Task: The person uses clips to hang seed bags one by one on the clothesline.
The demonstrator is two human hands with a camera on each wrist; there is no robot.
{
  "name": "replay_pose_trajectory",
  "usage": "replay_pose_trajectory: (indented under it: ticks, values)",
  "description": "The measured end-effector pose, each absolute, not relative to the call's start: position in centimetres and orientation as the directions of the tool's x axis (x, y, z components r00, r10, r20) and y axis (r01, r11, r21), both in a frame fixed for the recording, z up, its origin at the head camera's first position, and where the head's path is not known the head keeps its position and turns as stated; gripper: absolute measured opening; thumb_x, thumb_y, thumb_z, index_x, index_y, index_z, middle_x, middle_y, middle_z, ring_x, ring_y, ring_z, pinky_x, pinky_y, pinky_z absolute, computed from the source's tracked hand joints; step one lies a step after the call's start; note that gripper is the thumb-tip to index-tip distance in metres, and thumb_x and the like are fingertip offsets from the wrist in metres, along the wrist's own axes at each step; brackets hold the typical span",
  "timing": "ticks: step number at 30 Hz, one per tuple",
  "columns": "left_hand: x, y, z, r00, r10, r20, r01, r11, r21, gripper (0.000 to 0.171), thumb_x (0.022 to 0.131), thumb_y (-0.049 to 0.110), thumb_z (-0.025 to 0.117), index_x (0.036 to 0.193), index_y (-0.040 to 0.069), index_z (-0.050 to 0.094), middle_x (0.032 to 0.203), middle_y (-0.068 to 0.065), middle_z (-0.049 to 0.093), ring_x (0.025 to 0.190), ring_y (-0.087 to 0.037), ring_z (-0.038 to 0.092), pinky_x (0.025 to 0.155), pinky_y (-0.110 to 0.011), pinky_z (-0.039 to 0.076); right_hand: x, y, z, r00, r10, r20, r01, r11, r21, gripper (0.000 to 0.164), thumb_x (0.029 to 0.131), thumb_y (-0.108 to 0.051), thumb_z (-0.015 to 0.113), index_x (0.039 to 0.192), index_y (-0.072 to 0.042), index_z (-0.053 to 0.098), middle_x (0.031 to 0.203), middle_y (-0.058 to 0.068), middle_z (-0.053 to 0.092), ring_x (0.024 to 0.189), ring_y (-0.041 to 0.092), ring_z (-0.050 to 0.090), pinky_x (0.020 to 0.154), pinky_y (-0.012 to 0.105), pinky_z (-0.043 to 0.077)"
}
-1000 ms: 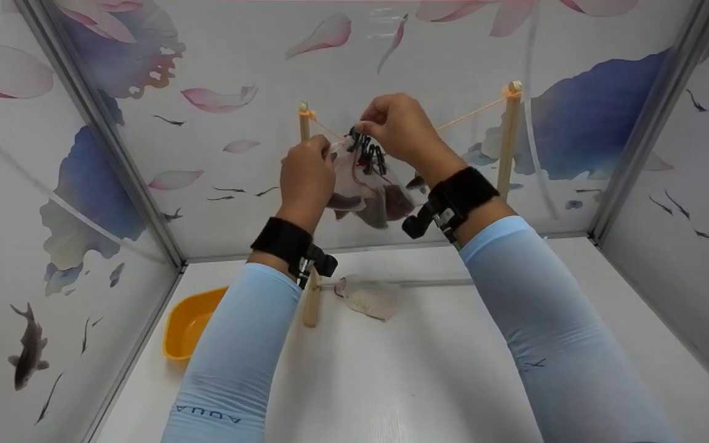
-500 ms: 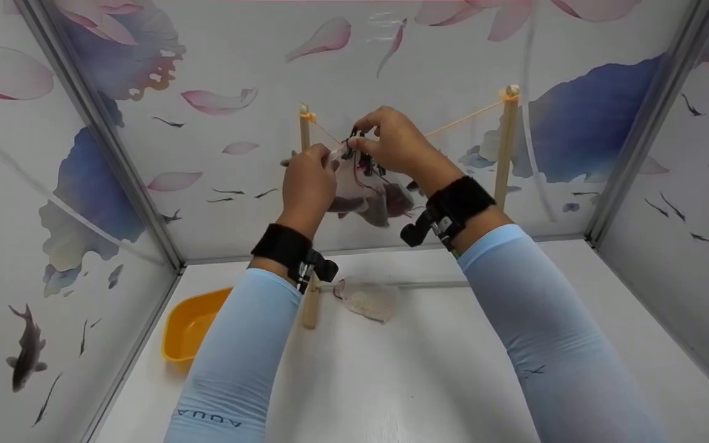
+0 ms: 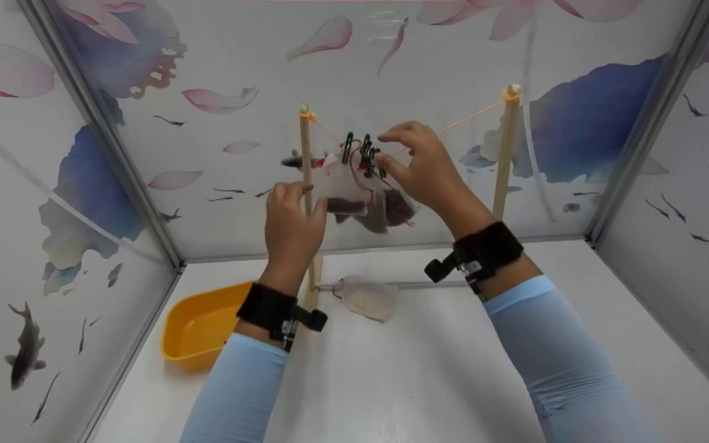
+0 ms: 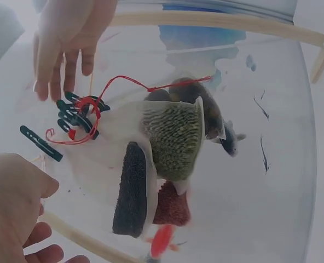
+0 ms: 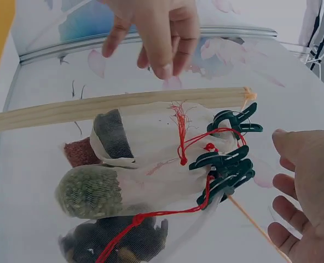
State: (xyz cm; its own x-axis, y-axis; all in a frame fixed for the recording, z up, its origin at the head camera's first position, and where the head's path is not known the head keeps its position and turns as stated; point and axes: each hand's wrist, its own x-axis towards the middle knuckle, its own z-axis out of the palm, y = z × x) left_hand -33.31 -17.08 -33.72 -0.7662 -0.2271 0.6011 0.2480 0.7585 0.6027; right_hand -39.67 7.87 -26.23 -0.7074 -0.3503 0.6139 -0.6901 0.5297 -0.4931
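Several white mesh drawstring bags hang in a bunch from an orange string. Dark green clips grip their tops, one clip standing apart from the cluster. Red cords dangle among them. Through the mesh show green grains, a dark filling, a reddish one and brown lumps. My left hand is off the bags, fingers spread by the left post. My right hand is just right of the clips, thumb and fingers apart, holding nothing.
Wooden posts stand left and right of the bags and carry the string. Another mesh bag lies on the white table. A yellow basin sits at left. Printed panels enclose the back and sides.
My left hand has let go of the bag's top edge and dropped down. The right hand has released the clip and drawn back to the right; the clip stays on the string.
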Motion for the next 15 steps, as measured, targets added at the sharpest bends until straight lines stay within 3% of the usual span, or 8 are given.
replay_pose_trajectory:
  ticks: [4, 9, 12, 15]
  values:
    - [-31.6, -18.8, -36.8, -0.810, -0.253, 0.529, 0.174, 0.758, 0.629, 0.030, 0.110, 0.031, 0.075, 0.128, 0.007, 0.080, 0.131, -0.015, 0.067, 0.126, -0.035, 0.063, 0.105, -0.050, 0.059, -38.8, 9.8, -29.0, -0.604, -0.317, 0.731, -0.758, 0.511, -0.405, 0.031, 0.113, -0.025, 0.073, 0.139, -0.008, 0.079, 0.144, 0.012, 0.073, 0.138, 0.032, 0.064, 0.112, 0.053, 0.058]
    - [-29.7, -22.0, -40.4, -0.887, -0.299, 0.352, 0.004, 0.757, 0.653, 0.032, 0.110, 0.032, 0.074, 0.128, 0.006, 0.080, 0.133, -0.017, 0.066, 0.129, -0.037, 0.063, 0.107, -0.052, 0.059, -37.9, 13.0, -33.2, -0.474, -0.282, 0.834, -0.803, 0.526, -0.279, 0.023, 0.113, -0.020, 0.073, 0.128, -0.004, 0.082, 0.126, 0.016, 0.078, 0.118, 0.034, 0.073, 0.102, 0.049, 0.062]
    - [-28.9, -24.6, -42.4, -0.911, -0.328, 0.251, -0.096, 0.759, 0.644, 0.037, 0.111, 0.032, 0.071, 0.133, 0.004, 0.079, 0.137, -0.020, 0.066, 0.131, -0.039, 0.062, 0.110, -0.055, 0.058, -37.2, 15.3, -35.8, -0.490, -0.238, 0.838, -0.768, 0.572, -0.288, 0.019, 0.112, -0.018, 0.074, 0.123, -0.004, 0.082, 0.118, 0.016, 0.080, 0.107, 0.033, 0.077, 0.090, 0.049, 0.065]
    - [-28.1, -27.2, -44.0, -0.922, -0.360, 0.145, -0.196, 0.754, 0.627, 0.043, 0.113, 0.034, 0.066, 0.140, 0.001, 0.074, 0.141, -0.024, 0.064, 0.129, -0.041, 0.062, 0.110, -0.057, 0.057, -36.6, 17.6, -38.4, -0.611, -0.194, 0.767, -0.667, 0.648, -0.367, 0.019, 0.112, -0.019, 0.073, 0.122, -0.005, 0.082, 0.115, 0.015, 0.081, 0.101, 0.033, 0.078, 0.083, 0.051, 0.065]
